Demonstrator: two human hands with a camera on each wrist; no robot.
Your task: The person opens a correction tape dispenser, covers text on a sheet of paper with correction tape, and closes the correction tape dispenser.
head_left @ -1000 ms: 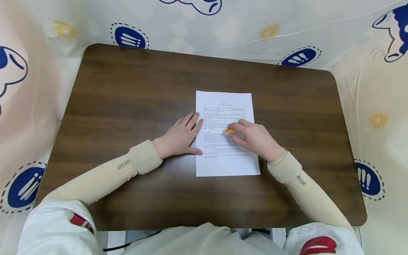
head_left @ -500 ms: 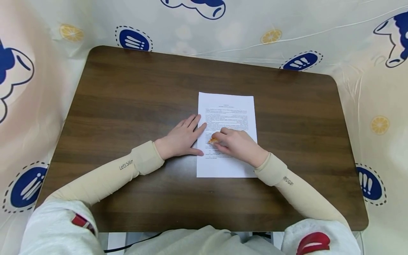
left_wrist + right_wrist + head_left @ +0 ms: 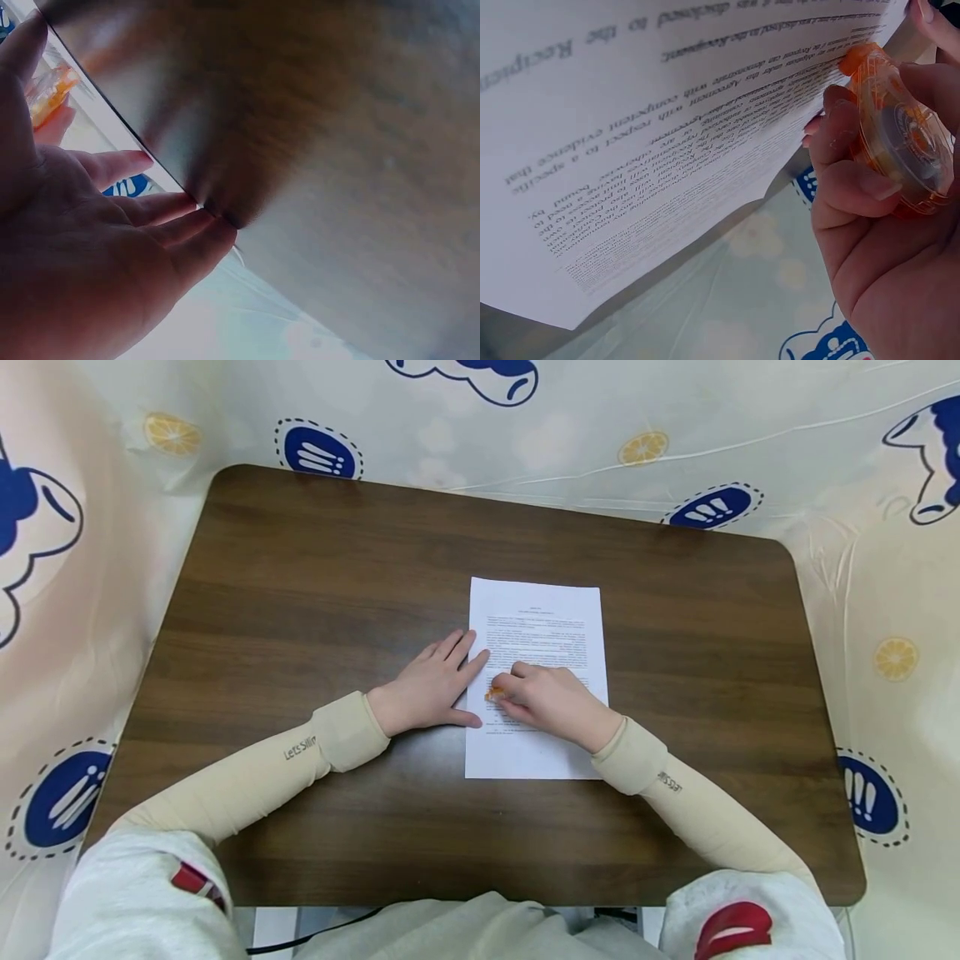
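A printed sheet of paper (image 3: 536, 758) lies on the brown table, its lines of text facing up. My right hand (image 3: 558, 703) pinches an orange see-through correction tape (image 3: 904, 139) between curled fingers and thumb, its tip at the text near the sheet's left side. In the head view the fingers hide most of the correction tape. Fingers spread, my left hand (image 3: 427, 693) rests flat along the paper's left edge, fingertips and thumb tip on the sheet. The left wrist view shows the correction tape beyond the left thumb.
The dark wooden table (image 3: 337, 560) has rounded corners and reaches past the sheet on all sides. A patterned white curtain (image 3: 570, 410) hangs round its back and sides. A black cable (image 3: 315, 933) runs below the front edge.
With the correction tape in its grip, my right hand has moved left and a little nearer my body over the sheet, most of it in the earlier half second. My left hand stays put.
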